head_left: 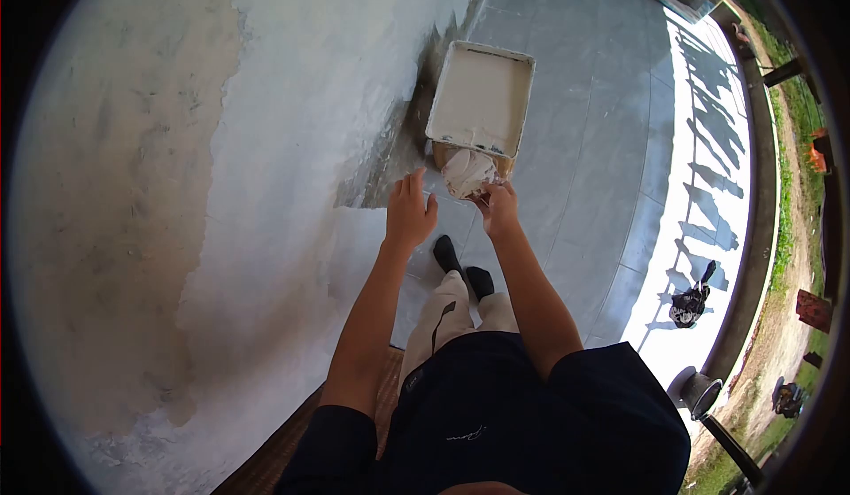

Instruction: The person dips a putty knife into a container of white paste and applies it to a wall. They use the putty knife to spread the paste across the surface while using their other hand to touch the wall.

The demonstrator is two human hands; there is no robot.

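A rectangular tub [529, 88] of smooth off-white paste stands in front of me, with dried smears along its rim. Against its near side is a lumpy, paste-smeared piece [467, 173] with brownish edges; its exact kind I cannot make out. My right hand [500, 209] pinches the near right edge of that piece. To the left, my left hand [409, 213] is in the air with its fingers stretched and thumb apart, holding nothing. It is close to the wall's lower edge and a short way from the tub.
A large wall [292, 96], partly coated white and partly bare beige, fills the left. Grey tiles [567, 167] cover the floor, where my dark-socked feet stand. At right are a sunlit strip with shadows, a dark object [689, 305] and a round metal-looking vessel [701, 395].
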